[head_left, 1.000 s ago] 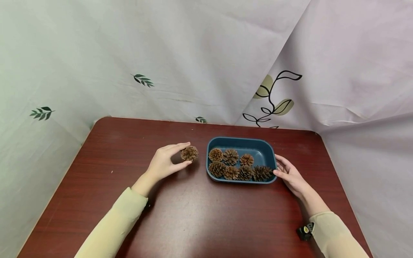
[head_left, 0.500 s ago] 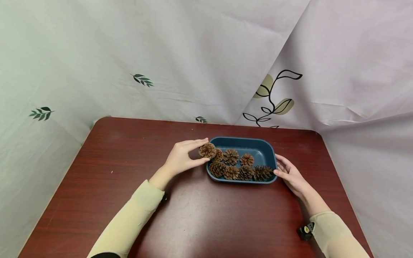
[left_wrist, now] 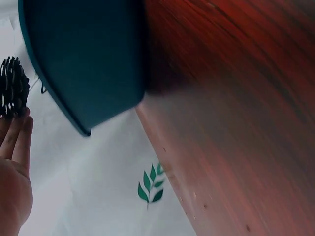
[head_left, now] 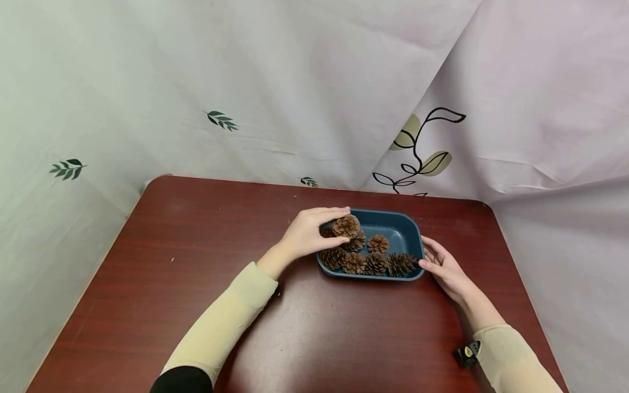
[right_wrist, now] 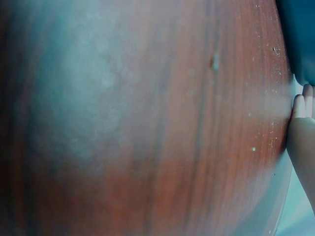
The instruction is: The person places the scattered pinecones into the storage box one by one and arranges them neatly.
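My left hand holds a brown pine cone between thumb and fingers, above the left part of a dark blue rectangular box. In the left wrist view, that pine cone is at the left edge by my fingertips, beside the outer wall of the box. Inside lie several other pine cones, some partly hidden by the left hand. My right hand grips the box's right end, thumb at the rim. The right wrist view catches only part of that hand under the box's edge.
The box stands toward the back of a reddish-brown wooden table. A pale curtain with leaf prints hangs behind the table and along its sides. A small black device is at the right sleeve.
My left hand has carried the pine cone rightward, from the bare table left of the box to over the cones inside. My right hand keeps its place at the box's end.
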`<state>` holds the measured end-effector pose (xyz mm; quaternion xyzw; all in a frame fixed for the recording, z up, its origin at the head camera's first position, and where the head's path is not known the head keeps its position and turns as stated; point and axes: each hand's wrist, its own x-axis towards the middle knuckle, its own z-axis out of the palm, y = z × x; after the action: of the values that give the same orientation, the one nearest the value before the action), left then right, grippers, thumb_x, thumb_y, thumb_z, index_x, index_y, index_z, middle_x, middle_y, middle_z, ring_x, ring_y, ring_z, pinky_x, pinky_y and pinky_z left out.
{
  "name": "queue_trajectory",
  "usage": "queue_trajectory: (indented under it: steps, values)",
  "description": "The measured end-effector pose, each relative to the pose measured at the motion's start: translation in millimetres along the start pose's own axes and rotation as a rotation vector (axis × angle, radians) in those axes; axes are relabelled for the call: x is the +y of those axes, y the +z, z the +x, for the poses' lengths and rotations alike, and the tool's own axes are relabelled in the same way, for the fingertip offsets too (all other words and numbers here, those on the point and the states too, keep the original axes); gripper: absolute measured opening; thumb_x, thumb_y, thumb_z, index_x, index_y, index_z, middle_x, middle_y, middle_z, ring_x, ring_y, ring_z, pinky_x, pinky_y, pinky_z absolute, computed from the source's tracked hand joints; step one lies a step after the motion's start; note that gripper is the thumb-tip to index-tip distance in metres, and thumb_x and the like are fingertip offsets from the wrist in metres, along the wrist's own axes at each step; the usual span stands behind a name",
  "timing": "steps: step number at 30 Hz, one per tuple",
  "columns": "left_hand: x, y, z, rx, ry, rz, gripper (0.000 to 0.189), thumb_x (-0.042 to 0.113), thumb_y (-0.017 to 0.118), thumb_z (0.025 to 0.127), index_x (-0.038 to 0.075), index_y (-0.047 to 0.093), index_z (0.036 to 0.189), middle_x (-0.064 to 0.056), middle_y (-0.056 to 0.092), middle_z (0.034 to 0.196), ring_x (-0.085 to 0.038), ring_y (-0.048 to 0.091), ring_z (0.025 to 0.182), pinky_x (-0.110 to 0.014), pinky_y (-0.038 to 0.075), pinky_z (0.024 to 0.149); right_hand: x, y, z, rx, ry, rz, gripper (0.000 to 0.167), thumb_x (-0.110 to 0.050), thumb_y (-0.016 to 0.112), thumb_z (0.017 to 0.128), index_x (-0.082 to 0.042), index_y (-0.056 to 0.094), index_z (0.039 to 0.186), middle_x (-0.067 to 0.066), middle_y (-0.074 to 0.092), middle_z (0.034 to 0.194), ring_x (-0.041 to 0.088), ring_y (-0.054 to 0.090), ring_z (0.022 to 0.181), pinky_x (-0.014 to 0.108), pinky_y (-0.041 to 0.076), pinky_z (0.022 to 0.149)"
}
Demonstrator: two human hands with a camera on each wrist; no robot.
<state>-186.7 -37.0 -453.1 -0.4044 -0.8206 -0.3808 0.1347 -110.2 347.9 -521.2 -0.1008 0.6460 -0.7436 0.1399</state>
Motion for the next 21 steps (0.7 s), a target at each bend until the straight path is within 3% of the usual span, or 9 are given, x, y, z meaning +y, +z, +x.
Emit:
queue_trajectory:
  steps: [6, 14, 21]
  values:
    - [6.6, 16.4, 17.6, -0.068, -0.006, -0.024, 0.059, 0.028, 0.091, 0.087, 0.007, 0.071, 0.139, -0.01, 0.073, 0.138, -0.024, 0.07, 0.129, -0.035, 0.056, 0.112, -1.4, 1.1, -0.3, 0.002, 0.001, 0.004, 0.053, 0.006, 0.052, 0.107, -0.018, 0.046, 0.154, -0.018, 0.062, 0.145, -0.006, 0.059, 0.132, 0.009, 0.05, 0.106]
    - [14.0, 33.9, 38.1, -0.208, -0.09, -0.073, 0.056, 0.033, 0.085, 0.092, 0.012, 0.069, 0.142, -0.003, 0.069, 0.145, -0.02, 0.065, 0.136, -0.035, 0.055, 0.114, 0.3, -0.8, 0.0, -0.002, -0.002, 0.002, 0.053, 0.007, 0.051, 0.107, -0.018, 0.046, 0.154, -0.018, 0.061, 0.147, -0.007, 0.057, 0.134, 0.008, 0.049, 0.107]
    - [17.0, 48.1, 51.1, -0.26, -0.113, -0.133, 0.056, 0.031, 0.084, 0.093, 0.01, 0.069, 0.143, -0.005, 0.069, 0.146, -0.022, 0.063, 0.137, -0.037, 0.054, 0.116, -0.2, -0.1, 0.5, 0.005, 0.002, -0.016, 0.053, 0.006, 0.052, 0.107, -0.019, 0.046, 0.153, -0.02, 0.061, 0.145, -0.008, 0.058, 0.133, 0.008, 0.05, 0.105]
